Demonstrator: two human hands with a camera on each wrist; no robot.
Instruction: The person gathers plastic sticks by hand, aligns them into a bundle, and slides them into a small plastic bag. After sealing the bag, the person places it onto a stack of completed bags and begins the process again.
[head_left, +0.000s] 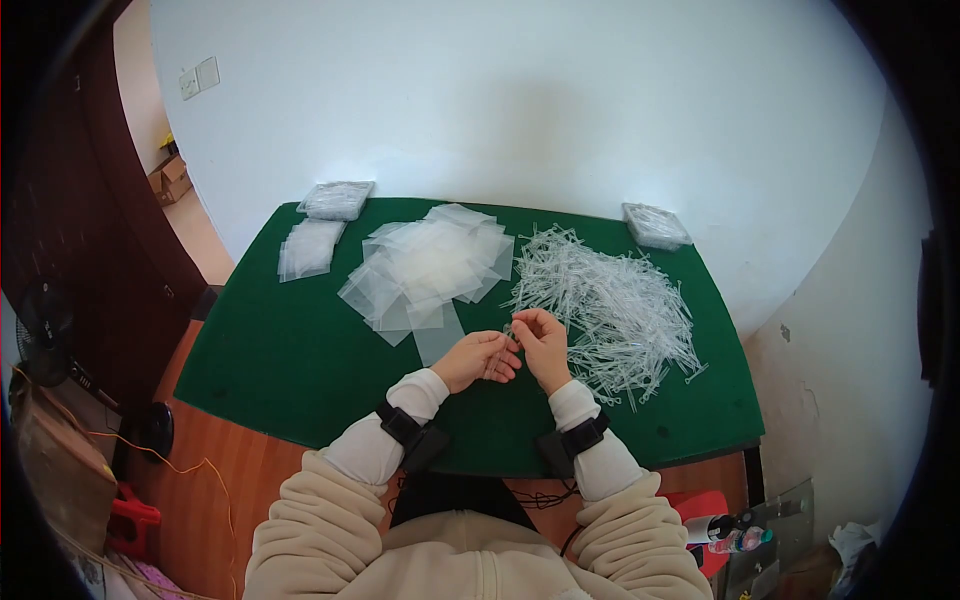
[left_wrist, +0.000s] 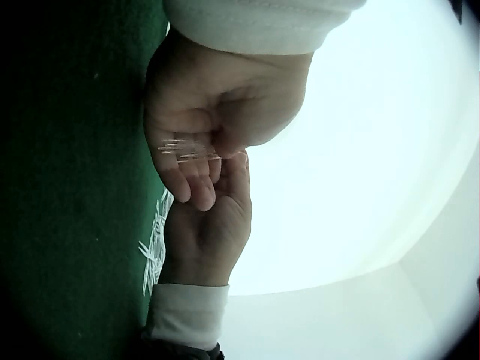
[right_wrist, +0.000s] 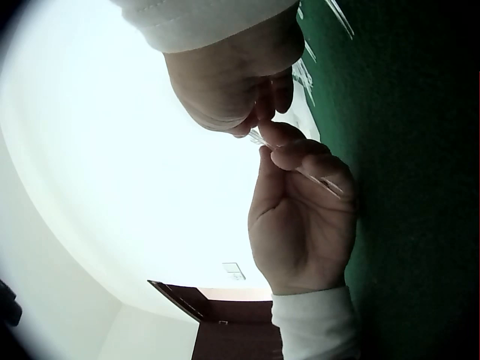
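In the head view both hands meet over the front middle of the green table point(head_left: 290, 370). My left hand point(head_left: 472, 362) holds a few thin clear plastic sticks point(left_wrist: 187, 148) between thumb and fingers, and they lie across its fingers in the left wrist view. From the other side my right hand point(head_left: 542, 350) pinches the ends of these sticks with its fingertips. The right wrist view shows the stick ends point(right_wrist: 256, 137) between the two hands. A large loose pile of similar sticks point(head_left: 610, 310), some with looped ends, lies just beyond and right of the right hand.
Left of the stick pile spreads a heap of clear flat bags point(head_left: 430, 260), one bag point(head_left: 438, 338) reaching toward the left hand. Smaller bags point(head_left: 310, 248) and a filled packet point(head_left: 338, 200) sit back left. Another packet point(head_left: 656, 228) lies back right, near the wall point(head_left: 420, 90).
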